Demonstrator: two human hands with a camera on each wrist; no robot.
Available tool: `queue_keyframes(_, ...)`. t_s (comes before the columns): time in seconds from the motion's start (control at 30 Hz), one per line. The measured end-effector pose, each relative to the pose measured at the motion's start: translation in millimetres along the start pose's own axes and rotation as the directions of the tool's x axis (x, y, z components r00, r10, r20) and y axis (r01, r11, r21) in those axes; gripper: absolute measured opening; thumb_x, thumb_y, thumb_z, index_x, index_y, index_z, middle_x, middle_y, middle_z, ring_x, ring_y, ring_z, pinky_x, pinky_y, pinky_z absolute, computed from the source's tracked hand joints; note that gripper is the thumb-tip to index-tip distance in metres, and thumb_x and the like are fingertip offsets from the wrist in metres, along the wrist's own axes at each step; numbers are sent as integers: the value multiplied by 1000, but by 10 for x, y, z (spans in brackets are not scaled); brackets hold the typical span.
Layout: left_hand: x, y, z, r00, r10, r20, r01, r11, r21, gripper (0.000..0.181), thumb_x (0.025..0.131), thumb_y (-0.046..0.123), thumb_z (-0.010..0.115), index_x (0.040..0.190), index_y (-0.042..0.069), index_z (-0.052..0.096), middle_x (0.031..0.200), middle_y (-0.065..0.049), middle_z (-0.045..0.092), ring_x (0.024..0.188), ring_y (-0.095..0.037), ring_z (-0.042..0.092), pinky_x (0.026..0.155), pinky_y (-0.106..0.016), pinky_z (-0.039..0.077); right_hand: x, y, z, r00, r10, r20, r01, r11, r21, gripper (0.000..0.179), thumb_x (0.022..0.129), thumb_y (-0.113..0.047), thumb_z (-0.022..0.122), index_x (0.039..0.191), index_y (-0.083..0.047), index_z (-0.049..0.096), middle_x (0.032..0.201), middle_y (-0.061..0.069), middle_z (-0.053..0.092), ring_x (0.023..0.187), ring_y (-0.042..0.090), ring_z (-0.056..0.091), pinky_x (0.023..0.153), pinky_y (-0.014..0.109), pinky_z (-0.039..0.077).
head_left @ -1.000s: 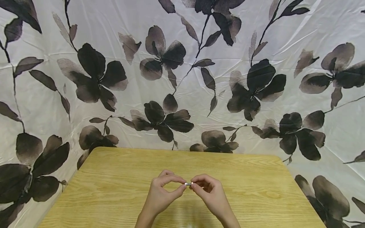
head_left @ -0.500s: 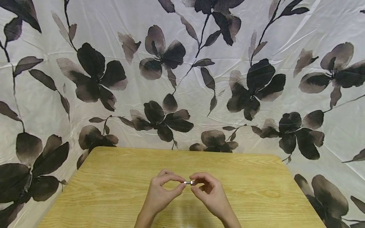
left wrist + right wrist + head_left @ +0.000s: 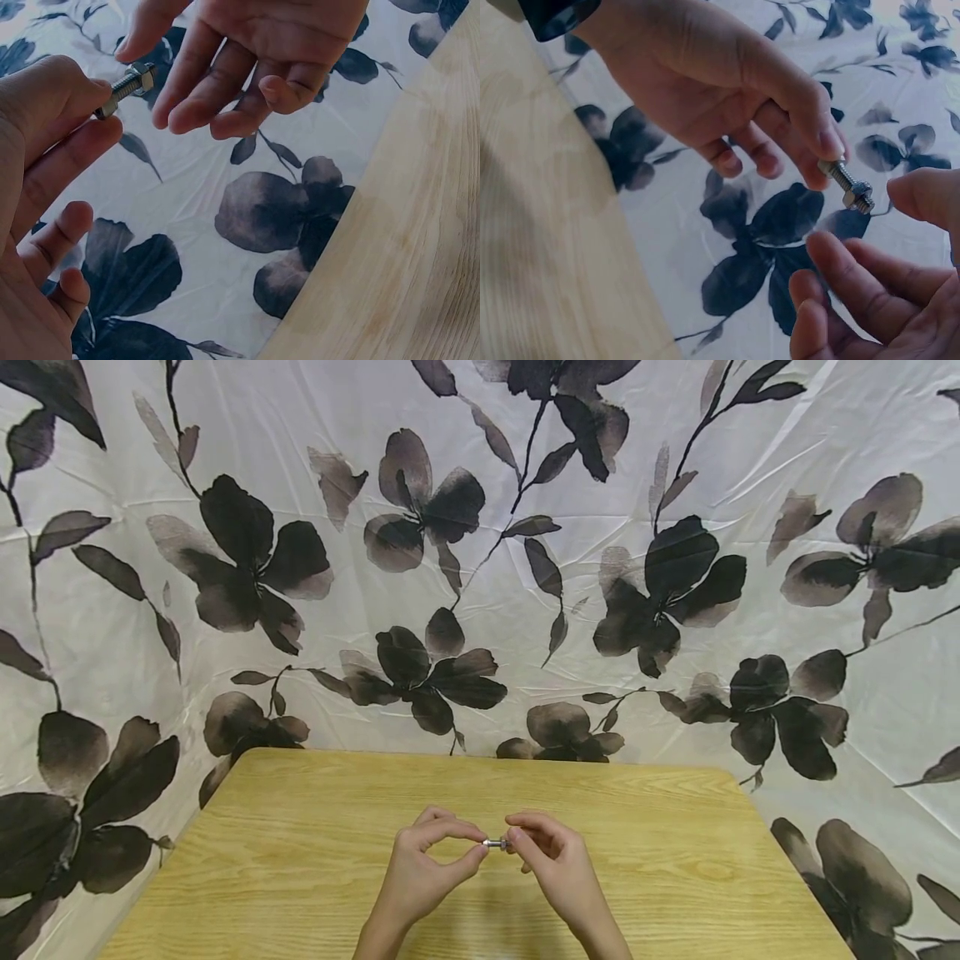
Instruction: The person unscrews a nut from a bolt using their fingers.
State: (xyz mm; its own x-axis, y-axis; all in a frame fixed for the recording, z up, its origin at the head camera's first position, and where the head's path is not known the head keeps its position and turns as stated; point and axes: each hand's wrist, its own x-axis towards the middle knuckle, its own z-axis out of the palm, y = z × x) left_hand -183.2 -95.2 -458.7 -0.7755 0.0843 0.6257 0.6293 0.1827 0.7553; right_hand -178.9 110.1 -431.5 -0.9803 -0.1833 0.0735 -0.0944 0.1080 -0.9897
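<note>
A small metal bolt [image 3: 124, 88] has its head between the thumb and index finger of my left hand [image 3: 426, 870]. It lies about level, its threaded end toward my right hand [image 3: 557, 862]. On the threads near the far end sits a hex nut [image 3: 857, 195], with a little thread showing past it. In both wrist views my right hand's thumb and fingers stand loosely bent around the nut, with a visible gap to it. The left hand's other fingers are loosely curled and hold nothing.
Both hands are above a wood-grain table [image 3: 315, 802]. Behind and beside it hangs a pale cloth [image 3: 285, 435] printed with dark flowers. A dark band [image 3: 559, 15] is on the left wrist.
One second ago my right thumb and fingers pinched the nut end. They then spread off it, and the thumb has since moved up past the nut. The left hand has stayed nearly still.
</note>
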Motion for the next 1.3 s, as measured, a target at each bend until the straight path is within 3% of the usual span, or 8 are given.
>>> queue_keyframes(0.13, -9, -7, -1, 1000, -15, 8, 15, 1000, 2, 18, 83, 11, 87, 93, 25, 81, 92, 8, 75, 88, -14, 61, 86, -31, 52, -6, 11, 3, 1000, 2, 26, -1, 1000, -28, 32, 101, -32, 67, 114, -4, 75, 101, 14, 76, 93, 16, 71, 80, 30, 53)
queue_keyframes(0.37, -15, -14, 10, 998, 56, 6, -56, 998, 7, 16, 83, 8, 86, 94, 19, 81, 92, 0, 76, 87, -13, 61, 85, -29, 52, -9, 32, -16, 997, -47, 65, 47, 999, -5, 27, 100, -26, 70, 109, -2, 77, 102, 19, 75, 93, 16, 73, 91, 31, 56)
queue_keyframes(0.5, -9, -9, 14, 998, 56, 2, -56, 998, 14, 18, 83, 8, 86, 94, 20, 81, 91, 1, 76, 87, -12, 60, 84, -30, 52, -6, 40, -23, 994, -75, 75, 75, 997, 4, 23, 99, -22, 71, 109, -1, 75, 108, 21, 74, 95, 17, 73, 89, 29, 56)
queue_keyframes(0.8, -18, -2, 16, 1000, -17, -11, 17, 1000, 21, 18, 83, 10, 86, 93, 25, 81, 91, 7, 71, 86, -11, 60, 85, -31, 51, -12, 54, -22, 988, -131, 82, 132, 991, 3, 20, 96, -14, 74, 110, -1, 74, 113, 18, 71, 101, 13, 69, 85, 29, 57)
queue_keyframes(1.0, -9, -6, 13, 1000, 4, -21, -3, 1000, 22, 18, 83, 9, 86, 93, 23, 81, 91, 5, 71, 86, -12, 60, 84, -31, 51, -22, 60, -25, 978, -201, 64, 201, 980, 4, 19, 94, -9, 74, 113, -5, 73, 122, 18, 68, 110, 13, 65, 86, 30, 55)
queue_keyframes(1.13, -2, -6, 7, 1000, 21, -18, -20, 1000, 17, 18, 83, 9, 86, 93, 23, 81, 92, 4, 74, 87, -13, 60, 83, -31, 52, -21, 37, -28, 986, -162, 34, 161, 987, 20, 23, 99, -13, 69, 121, -5, 70, 124, 16, 67, 112, 13, 65, 90, 28, 54)
queue_keyframes(1.3, -3, 1, 3, 999, 46, -11, -46, 999, 9, 17, 83, 8, 86, 94, 21, 81, 92, 1, 76, 87, -12, 60, 83, -30, 52, -9, 7, -23, 998, -68, 1, 68, 998, 1, 25, 101, -24, 67, 116, -6, 75, 108, 14, 76, 98, 14, 71, 83, 28, 55)
